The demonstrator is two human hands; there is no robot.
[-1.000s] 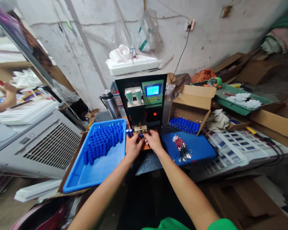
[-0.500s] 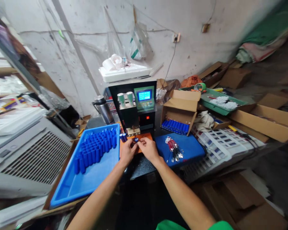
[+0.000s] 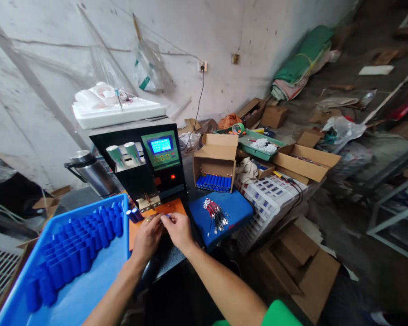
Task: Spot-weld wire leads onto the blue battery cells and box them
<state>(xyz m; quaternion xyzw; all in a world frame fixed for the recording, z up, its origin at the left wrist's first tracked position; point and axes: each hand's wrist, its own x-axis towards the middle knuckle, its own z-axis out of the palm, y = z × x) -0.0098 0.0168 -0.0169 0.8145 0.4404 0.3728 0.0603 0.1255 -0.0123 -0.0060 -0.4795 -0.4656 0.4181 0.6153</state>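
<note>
My left hand and my right hand meet over the orange board in front of a black spot-welding machine. Both are closed, with fingertips pinched together around a blue battery cell. Only a sliver of the cell shows; my fingers cover the rest. Beside my left hand, a couple of blue cells stand upright on the board's left end. The welder's electrodes are just beyond my fingers, and its blue screen is lit.
At left, a blue tray holds rows of upright blue cells. To the right, red and black wire leads lie on a blue pad. Behind it stands a cardboard box of cells. A steel jug is left of the welder.
My view has turned right, so the welder, tray and hands appear farther left. My hands stay together at the board, and less of the blue cell shows between my fingers.
</note>
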